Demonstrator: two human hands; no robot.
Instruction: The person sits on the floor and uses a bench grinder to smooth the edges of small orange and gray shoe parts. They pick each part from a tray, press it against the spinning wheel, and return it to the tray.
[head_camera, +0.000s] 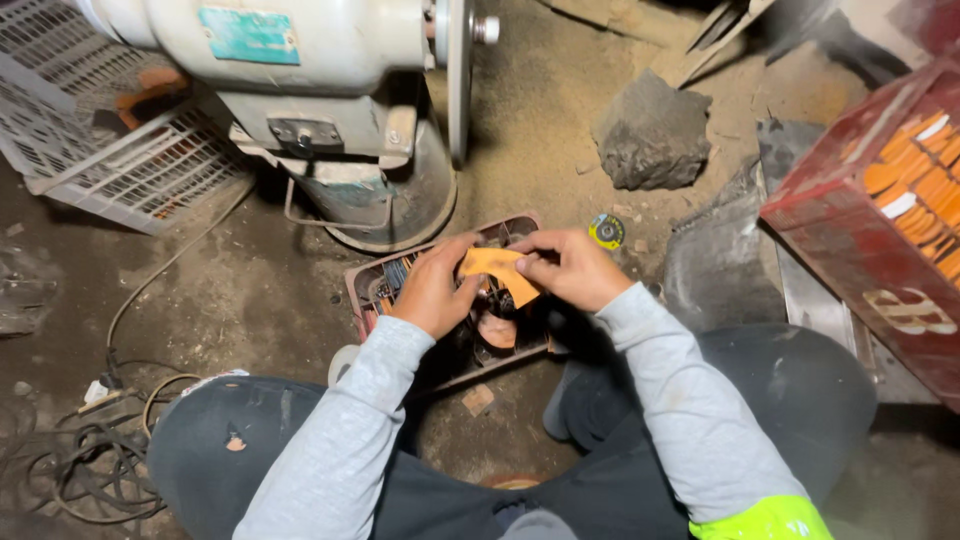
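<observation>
so there's this small orange piece (497, 270), flat and kinda wedge shaped, held up between both hands right over a shallow reddish-brown tray (362, 290) sitting on the dirty floor. the left hand (436, 290) has its thumb and fingers pinched on the left edge of the piece, and the right hand (570, 268) is grasping the right end, fingers curled over the top. so both hands are closed on the same piece, neither one loose.

the tray under it is full of small dark bits and some round discs, hard to tell exactly what. just past the right hand there's a little round disc with a yellow and blue label (606, 231) lying on the dirt.

further out, a big grey bench grinder (300, 60) on a pedestal stands right behind the tray. to the right of that is a lump of grey rock (652, 135). on the far right a red crate (850, 220) holds a stack of more orange pieces. top left is a white plastic basket (110, 170), and bottom left a tangle of black cable (80, 470). the person sits cross-legged in dark trousers and grey sleeves.
</observation>
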